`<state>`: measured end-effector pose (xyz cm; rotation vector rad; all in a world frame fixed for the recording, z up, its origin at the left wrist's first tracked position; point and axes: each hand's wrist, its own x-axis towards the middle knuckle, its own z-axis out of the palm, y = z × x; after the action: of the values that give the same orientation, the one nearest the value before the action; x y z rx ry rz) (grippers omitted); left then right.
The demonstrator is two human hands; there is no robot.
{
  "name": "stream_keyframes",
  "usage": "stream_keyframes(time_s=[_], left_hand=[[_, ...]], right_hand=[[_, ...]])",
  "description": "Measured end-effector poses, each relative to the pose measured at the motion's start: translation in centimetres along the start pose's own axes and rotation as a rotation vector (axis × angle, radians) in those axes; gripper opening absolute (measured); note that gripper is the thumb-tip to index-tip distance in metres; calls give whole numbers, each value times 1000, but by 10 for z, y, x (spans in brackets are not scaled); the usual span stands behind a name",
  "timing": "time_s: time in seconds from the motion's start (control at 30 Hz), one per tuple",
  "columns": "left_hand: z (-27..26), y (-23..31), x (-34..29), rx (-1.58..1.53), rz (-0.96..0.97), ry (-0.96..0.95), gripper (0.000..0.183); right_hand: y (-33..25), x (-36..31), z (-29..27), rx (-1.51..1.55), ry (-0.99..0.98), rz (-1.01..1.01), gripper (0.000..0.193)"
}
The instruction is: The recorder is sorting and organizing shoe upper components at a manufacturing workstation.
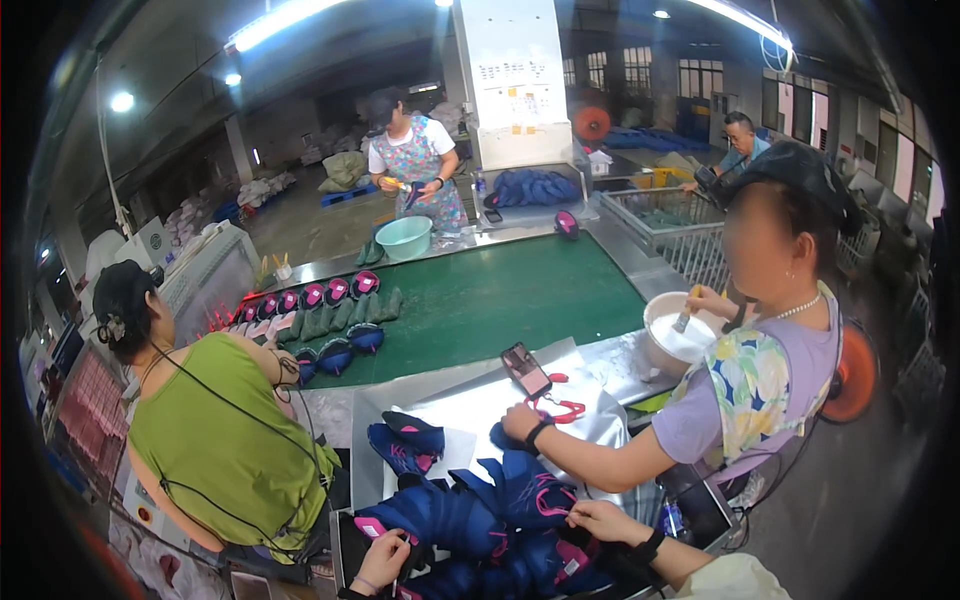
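Dark blue shoe uppers with pink trim lie heaped in a metal tray in front of me. At the heap's left side, my left hand is closed beside a pink-lined upper. Something thin and pale shows at its fingers, too small to name. My right hand pinches the pink-edged opening of a shoe upper at the heap's right side. Farther back in the tray lies another blue upper, apart from my hands.
Beyond the tray runs a green conveyor belt with rows of shoe pieces at left. A co-worker at right reaches one hand over the tray and brushes in a white bucket. A phone and red-handled scissors lie nearby. Another co-worker sits left.
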<state>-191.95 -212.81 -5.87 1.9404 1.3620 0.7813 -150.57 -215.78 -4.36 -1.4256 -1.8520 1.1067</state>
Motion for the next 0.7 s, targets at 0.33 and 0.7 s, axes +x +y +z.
stream_keyframes(time_s=[0.33, 0.7], left_hand=[[16, 2, 25, 332, -75, -254, 23], [5, 88, 102, 547, 366, -79, 51]], right_hand=[[-21, -31, -30, -108, 35, -76, 16], [-33, -95, -72, -185, -134, 179, 21]])
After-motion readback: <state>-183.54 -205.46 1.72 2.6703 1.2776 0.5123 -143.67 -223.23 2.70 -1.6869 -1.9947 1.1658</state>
